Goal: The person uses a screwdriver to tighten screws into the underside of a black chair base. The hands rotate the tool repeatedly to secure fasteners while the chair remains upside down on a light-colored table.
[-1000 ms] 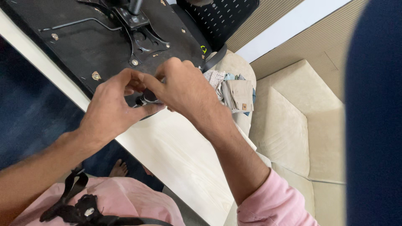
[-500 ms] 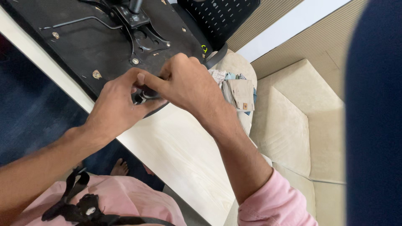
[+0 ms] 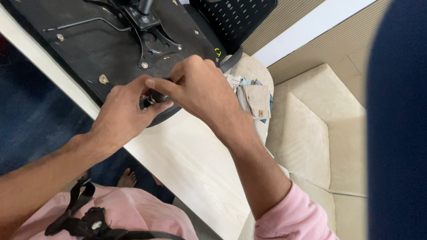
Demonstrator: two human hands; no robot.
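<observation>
Both hands meet at the near edge of a black chair seat (image 3: 89,49) that lies upside down on the white desk (image 3: 191,164). The left hand (image 3: 122,113) and the right hand (image 3: 200,89) close their fingers (image 3: 156,83) around a small dark part (image 3: 153,98) at that edge. A pile of folded cloths (image 3: 253,95) sits just beside the right hand, on a cream sofa (image 3: 311,133).

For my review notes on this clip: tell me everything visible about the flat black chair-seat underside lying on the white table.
The flat black chair-seat underside lies face-down on the white table, its rounded edge near the table's middle. It looks like matte plastic or board, with silver screws, a bolted black metal bracket, a thin lever rod and a central column stub. Left hand and right hand meet at its near edge, covering a small part.
</observation>
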